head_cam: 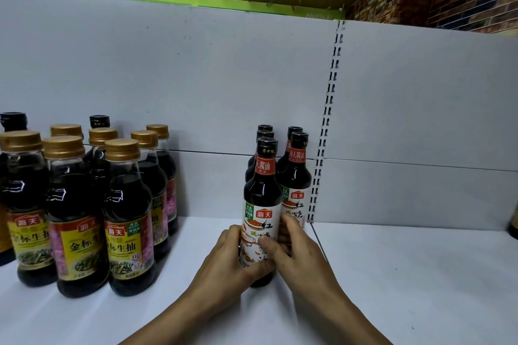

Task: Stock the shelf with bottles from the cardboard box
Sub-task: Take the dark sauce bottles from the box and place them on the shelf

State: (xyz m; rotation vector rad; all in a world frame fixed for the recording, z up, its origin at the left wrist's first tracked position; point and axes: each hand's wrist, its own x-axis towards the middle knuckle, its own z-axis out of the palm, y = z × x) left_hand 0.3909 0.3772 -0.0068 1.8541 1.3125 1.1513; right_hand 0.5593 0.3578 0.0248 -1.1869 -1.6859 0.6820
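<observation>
A dark soy sauce bottle (262,204) with a black cap and a white label stands upright on the white shelf (392,274), at the front of a small group of like bottles (297,176). My left hand (227,263) grips its lower left side, thumb across the label. My right hand (294,249) wraps its right side, thumb on the label front, fingers reaching between it and the neighbouring bottle. The cardboard box is out of view.
Several gold-capped soy sauce bottles (84,204) with yellow labels crowd the shelf's left part. A slotted upright (326,126) divides the grey back panel. Part of a dark bottle (514,221) shows at the right edge.
</observation>
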